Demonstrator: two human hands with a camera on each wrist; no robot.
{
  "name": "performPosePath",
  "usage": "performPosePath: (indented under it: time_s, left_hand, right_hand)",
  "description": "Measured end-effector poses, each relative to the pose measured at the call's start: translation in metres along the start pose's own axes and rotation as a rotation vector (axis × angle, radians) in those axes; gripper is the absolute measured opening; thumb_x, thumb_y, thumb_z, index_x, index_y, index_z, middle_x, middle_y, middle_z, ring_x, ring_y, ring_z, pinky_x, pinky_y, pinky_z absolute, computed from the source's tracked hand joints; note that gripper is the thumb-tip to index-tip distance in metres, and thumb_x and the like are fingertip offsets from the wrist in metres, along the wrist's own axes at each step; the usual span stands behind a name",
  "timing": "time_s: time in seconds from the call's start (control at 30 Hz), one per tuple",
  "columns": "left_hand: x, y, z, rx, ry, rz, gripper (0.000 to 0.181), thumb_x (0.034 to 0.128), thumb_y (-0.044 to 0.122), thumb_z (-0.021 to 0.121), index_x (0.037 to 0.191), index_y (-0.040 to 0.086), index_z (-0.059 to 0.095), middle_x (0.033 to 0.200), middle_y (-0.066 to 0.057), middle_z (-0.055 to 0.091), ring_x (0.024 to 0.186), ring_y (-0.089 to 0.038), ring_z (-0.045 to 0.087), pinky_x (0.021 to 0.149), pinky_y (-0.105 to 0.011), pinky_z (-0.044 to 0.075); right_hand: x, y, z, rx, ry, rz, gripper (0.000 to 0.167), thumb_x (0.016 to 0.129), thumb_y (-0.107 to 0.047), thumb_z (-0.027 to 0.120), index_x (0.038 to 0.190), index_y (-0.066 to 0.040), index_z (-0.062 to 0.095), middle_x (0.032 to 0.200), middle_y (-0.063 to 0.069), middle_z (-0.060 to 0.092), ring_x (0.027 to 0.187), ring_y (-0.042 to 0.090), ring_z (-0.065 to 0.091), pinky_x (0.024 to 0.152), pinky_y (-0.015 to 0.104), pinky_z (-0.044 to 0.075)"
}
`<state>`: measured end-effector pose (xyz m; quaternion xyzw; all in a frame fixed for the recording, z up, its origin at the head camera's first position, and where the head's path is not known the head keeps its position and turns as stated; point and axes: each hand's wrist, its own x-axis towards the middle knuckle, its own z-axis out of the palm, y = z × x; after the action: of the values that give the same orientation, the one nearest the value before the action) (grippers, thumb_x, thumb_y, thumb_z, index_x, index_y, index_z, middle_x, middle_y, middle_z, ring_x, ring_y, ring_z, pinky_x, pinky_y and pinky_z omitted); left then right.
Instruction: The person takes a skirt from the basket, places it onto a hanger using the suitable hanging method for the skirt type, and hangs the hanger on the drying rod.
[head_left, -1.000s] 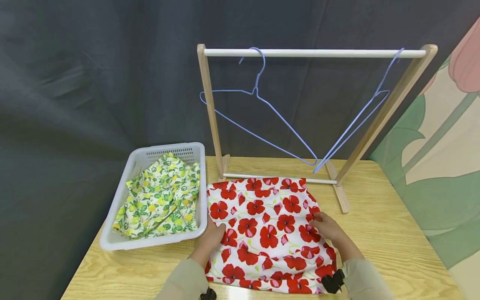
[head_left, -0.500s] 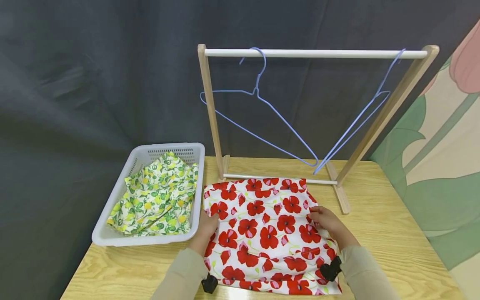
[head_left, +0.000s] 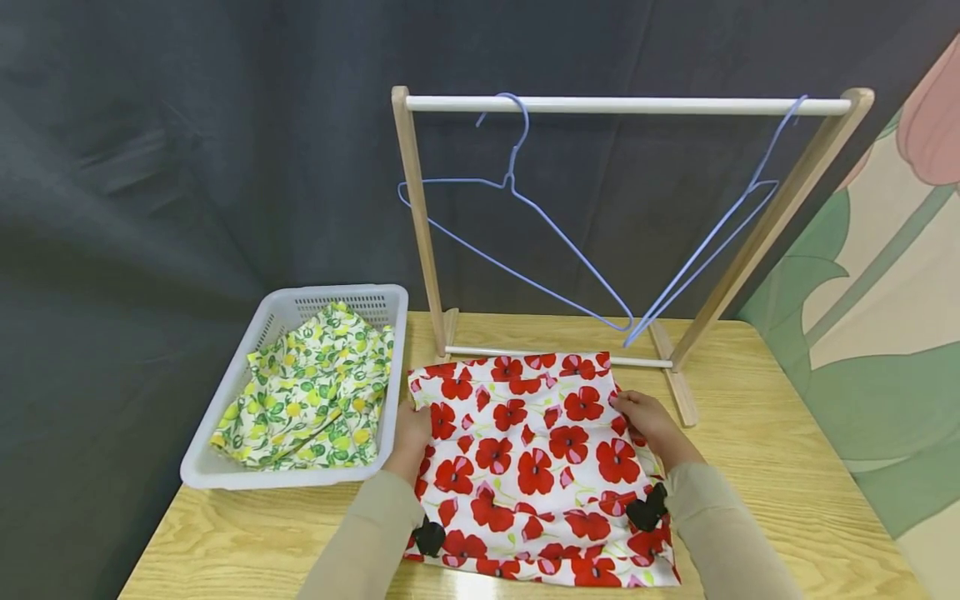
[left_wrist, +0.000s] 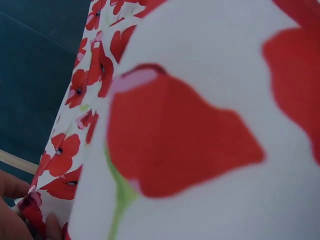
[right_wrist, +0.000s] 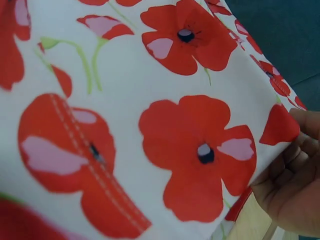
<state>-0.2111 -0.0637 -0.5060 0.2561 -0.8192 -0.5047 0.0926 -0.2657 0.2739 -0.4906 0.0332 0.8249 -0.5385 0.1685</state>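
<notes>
A white cloth garment with red poppies (head_left: pixel 517 467) lies spread on the table, its near part slightly rumpled. My left hand (head_left: pixel 411 433) pinches its left edge, and in the left wrist view that hand (left_wrist: pixel 12 215) shows at the lower left corner, fingers around the hem. On the opposite side my right hand (head_left: pixel 654 425) grips the right edge. The right wrist view has the hand (right_wrist: pixel 295 190) with thumb above the cloth and fingers curled beneath; a stitched seam runs across the print there. The garment's underside is hidden.
A white plastic basket (head_left: pixel 401 358) at the left holds a lemon-print cloth (head_left: pixel 315 392). Behind the garment stands a wooden rack with a white bar (head_left: pixel 660 106). From it hang a blue hanger (head_left: pixel 512 179) and another blue hanger (head_left: pixel 752 190) near the right post.
Both hands have slid away from me along the garment's side edges, towards its far corners. The basket has shifted a little to the left. The garment has barely moved.
</notes>
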Motion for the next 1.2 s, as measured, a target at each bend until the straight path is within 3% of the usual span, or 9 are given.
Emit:
performPosePath:
  time_s: [0.13,0.3,0.47,0.6,0.67,0.83,0.93,1.07,1.2]
  left_hand:
    - [0.000,0.012,-0.001,0.009,-0.049,-0.003,0.018,0.0836,0.012,0.046,0.070,0.000,0.045,0.063,-0.011,0.040,0.058,-0.023,0.040,0.051,-0.030,0.033]
    - [0.002,0.038,-0.008,-0.015,-0.046,0.087,0.029,0.0788,0.006,0.047,0.058,0.010,0.027,0.054,-0.001,0.019,0.050,-0.017,0.022,0.045,-0.025,0.022]
    - [0.024,0.051,-0.013,-0.028,-0.056,0.079,0.029,0.0790,0.009,0.047,0.059,0.008,0.027,0.054,-0.003,0.018,0.050,-0.019,0.022,0.045,-0.030,0.022]
    - [0.070,0.017,0.004,-0.075,0.017,0.221,0.028,0.0785,0.018,0.052,0.059,0.014,0.033,0.054,-0.001,0.024,0.047,-0.016,0.025,0.041,-0.027,0.023]
    - [0.081,0.015,0.004,-0.092,0.019,0.247,0.027,0.0801,0.021,0.054,0.062,0.014,0.036,0.056,-0.002,0.028,0.049,-0.016,0.029,0.043,-0.027,0.025]
    - [0.060,0.064,-0.020,-0.044,-0.032,0.121,0.023,0.0849,0.015,0.052,0.069,0.004,0.039,0.062,-0.010,0.034,0.057,-0.022,0.035,0.050,-0.031,0.029]
    - [0.058,0.078,-0.024,-0.105,-0.022,0.124,0.019,0.0843,0.014,0.052,0.070,0.004,0.044,0.064,-0.009,0.040,0.059,-0.021,0.041,0.052,-0.029,0.034]
    - [0.092,0.057,-0.005,-0.354,-0.026,0.135,0.018,0.0823,0.022,0.057,0.073,0.007,0.052,0.068,-0.009,0.047,0.061,-0.020,0.049,0.057,-0.030,0.041]
    - [0.115,0.046,0.011,-0.449,-0.056,0.065,0.018,0.0834,0.024,0.056,0.082,0.006,0.055,0.075,-0.010,0.050,0.067,-0.022,0.053,0.063,-0.033,0.044]
  right_hand:
    - [0.003,-0.003,0.001,0.025,0.039,-0.043,0.024,0.090,-0.016,0.045,0.095,0.007,0.048,0.073,0.000,0.050,0.062,0.009,0.046,0.055,0.025,0.041]
    - [0.004,-0.006,-0.003,0.090,0.040,-0.146,0.018,0.088,-0.013,0.045,0.087,0.004,0.049,0.070,0.000,0.047,0.060,0.009,0.045,0.054,0.023,0.040]
    - [0.009,-0.006,-0.012,0.219,-0.021,-0.277,0.018,0.087,-0.020,0.049,0.084,-0.003,0.052,0.072,-0.004,0.051,0.062,0.006,0.049,0.056,0.022,0.042]
    - [-0.002,-0.025,-0.015,0.239,0.025,-0.264,0.017,0.089,-0.016,0.045,0.087,0.000,0.050,0.072,-0.006,0.052,0.063,0.004,0.051,0.057,0.020,0.043]
    - [-0.004,-0.029,-0.018,0.298,0.038,-0.245,0.012,0.090,-0.012,0.043,0.086,-0.003,0.051,0.070,-0.007,0.052,0.063,0.004,0.051,0.057,0.020,0.043]
    - [-0.007,-0.037,-0.026,0.466,0.034,-0.192,0.021,0.091,-0.006,0.040,0.076,-0.013,0.052,0.067,-0.006,0.052,0.063,0.006,0.050,0.058,0.018,0.043]
    - [-0.007,-0.039,-0.029,0.536,0.040,-0.193,0.022,0.091,-0.008,0.040,0.075,-0.015,0.053,0.068,-0.005,0.052,0.064,0.006,0.050,0.059,0.019,0.042]
    - [-0.004,-0.040,-0.031,0.593,0.080,-0.218,0.017,0.090,-0.013,0.043,0.076,-0.016,0.053,0.069,-0.006,0.051,0.065,0.006,0.048,0.059,0.019,0.040]
    - [0.007,-0.037,-0.030,0.599,0.154,-0.231,0.011,0.088,-0.018,0.050,0.079,-0.017,0.056,0.069,-0.005,0.051,0.064,0.006,0.048,0.056,0.019,0.041]
